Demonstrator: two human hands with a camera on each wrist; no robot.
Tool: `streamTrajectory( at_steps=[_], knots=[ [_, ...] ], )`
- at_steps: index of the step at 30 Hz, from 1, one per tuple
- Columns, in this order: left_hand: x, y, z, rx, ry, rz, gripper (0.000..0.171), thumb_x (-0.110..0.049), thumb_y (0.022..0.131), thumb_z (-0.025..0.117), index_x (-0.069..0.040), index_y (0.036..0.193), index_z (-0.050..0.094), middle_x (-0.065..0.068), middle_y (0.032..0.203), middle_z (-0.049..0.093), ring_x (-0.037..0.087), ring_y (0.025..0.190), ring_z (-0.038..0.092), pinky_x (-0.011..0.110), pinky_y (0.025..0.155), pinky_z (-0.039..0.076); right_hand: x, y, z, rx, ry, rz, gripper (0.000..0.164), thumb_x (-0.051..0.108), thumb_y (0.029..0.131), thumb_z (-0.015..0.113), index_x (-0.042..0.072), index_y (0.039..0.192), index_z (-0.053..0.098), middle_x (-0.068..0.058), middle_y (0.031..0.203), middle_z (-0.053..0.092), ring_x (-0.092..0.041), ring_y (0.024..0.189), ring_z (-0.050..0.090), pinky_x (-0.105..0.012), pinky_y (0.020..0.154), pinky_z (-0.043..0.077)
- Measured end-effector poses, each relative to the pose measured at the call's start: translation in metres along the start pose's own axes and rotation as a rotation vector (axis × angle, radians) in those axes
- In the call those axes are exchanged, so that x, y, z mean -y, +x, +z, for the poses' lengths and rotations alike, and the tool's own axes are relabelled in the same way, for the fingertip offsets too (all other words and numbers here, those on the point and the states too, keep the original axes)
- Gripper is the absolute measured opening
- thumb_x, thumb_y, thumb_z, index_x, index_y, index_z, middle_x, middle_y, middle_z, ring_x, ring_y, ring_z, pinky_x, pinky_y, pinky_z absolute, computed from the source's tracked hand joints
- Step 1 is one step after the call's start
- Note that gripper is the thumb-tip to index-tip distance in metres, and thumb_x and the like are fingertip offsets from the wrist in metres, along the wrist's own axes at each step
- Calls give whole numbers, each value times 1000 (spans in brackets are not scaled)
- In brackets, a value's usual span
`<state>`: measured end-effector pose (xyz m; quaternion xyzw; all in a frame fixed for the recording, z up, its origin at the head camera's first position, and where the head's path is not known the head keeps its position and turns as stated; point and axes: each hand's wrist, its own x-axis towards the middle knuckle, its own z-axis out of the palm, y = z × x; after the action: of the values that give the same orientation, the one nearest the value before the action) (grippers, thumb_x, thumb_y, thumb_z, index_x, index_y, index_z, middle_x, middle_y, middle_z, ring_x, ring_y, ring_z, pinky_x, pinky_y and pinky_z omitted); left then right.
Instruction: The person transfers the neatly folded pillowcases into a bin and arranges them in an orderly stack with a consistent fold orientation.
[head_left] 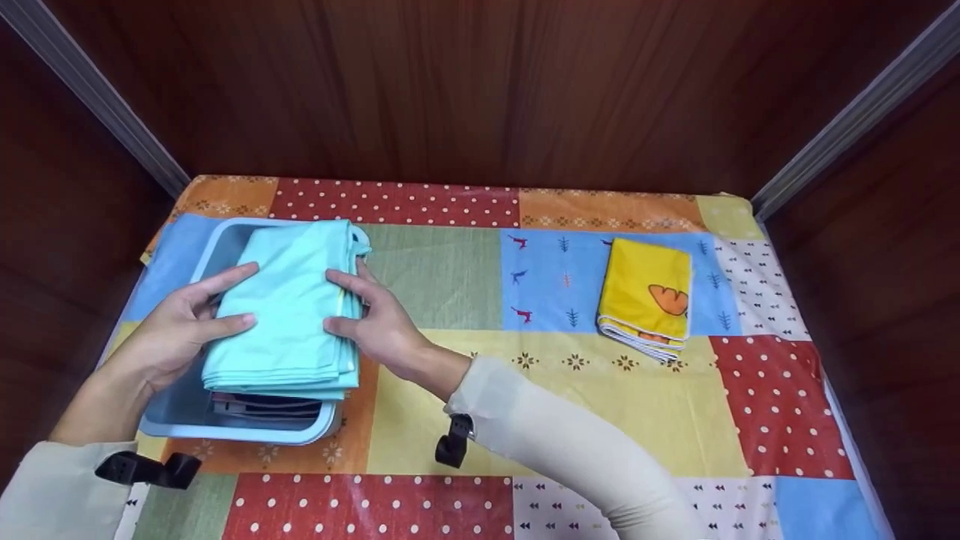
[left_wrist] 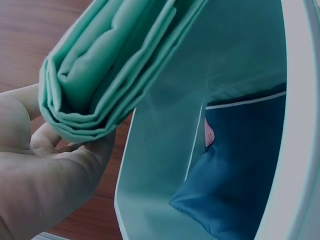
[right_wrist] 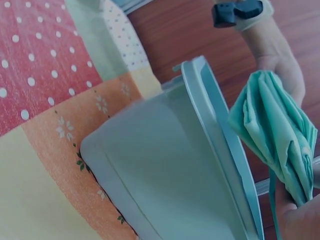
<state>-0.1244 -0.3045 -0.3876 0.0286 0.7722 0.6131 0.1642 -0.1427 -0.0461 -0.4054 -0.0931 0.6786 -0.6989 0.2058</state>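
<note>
A folded mint-green cloth (head_left: 289, 307), thick with several layers, is held between both hands over a light blue plastic bin (head_left: 232, 433). My left hand (head_left: 176, 326) grips its left side, thumb and fingers spread on the top face. On the opposite side, my right hand (head_left: 382, 322) grips the layered edge, with its thumb and a finger on top. In the left wrist view, the rolled end of the cloth (left_wrist: 85, 100) hangs above the bin's rim. Inside the bin lies a dark blue fabric item (left_wrist: 245, 165) with pale piping; the green cloth hides most of the bin's inside from the head view.
A folded yellow cloth (head_left: 641, 289) with an orange carrot-like print and white edging lies at the right of the table. Patchwork-patterned tablecloth (head_left: 555, 420) covers the table. Dark wood panels (head_left: 480, 90) rise behind and at both sides.
</note>
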Motion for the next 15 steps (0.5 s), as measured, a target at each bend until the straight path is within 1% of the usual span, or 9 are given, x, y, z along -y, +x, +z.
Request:
streamTrajectory(
  at_steps=[6, 10, 15],
  knots=[
    [8, -3, -8, -12, 16, -6, 69, -13, 101, 64, -10, 161, 29, 27, 163, 13, 2, 117, 51, 17, 86, 54, -3, 5, 6, 7, -42, 24, 59, -1, 96, 66, 15, 151, 51, 1, 171, 10, -17, 155, 11, -25, 116, 31],
    [13, -5, -11, -19, -3, -18, 68, -13, 101, 64, -12, 161, 31, 24, 160, 16, 3, 114, 52, 19, 83, 55, -5, 6, 9, 15, -67, 38, 60, 0, 96, 67, 18, 151, 51, 2, 171, 11, -17, 156, 10, -24, 116, 31],
    [17, -4, -14, -21, -33, -21, 67, -12, 101, 64, -13, 161, 32, 19, 157, 20, 4, 113, 54, 19, 82, 56, -5, 8, 13, 20, -85, 28, 61, 0, 97, 66, 20, 152, 50, 3, 171, 11, -18, 155, 12, -24, 115, 33]
  ],
)
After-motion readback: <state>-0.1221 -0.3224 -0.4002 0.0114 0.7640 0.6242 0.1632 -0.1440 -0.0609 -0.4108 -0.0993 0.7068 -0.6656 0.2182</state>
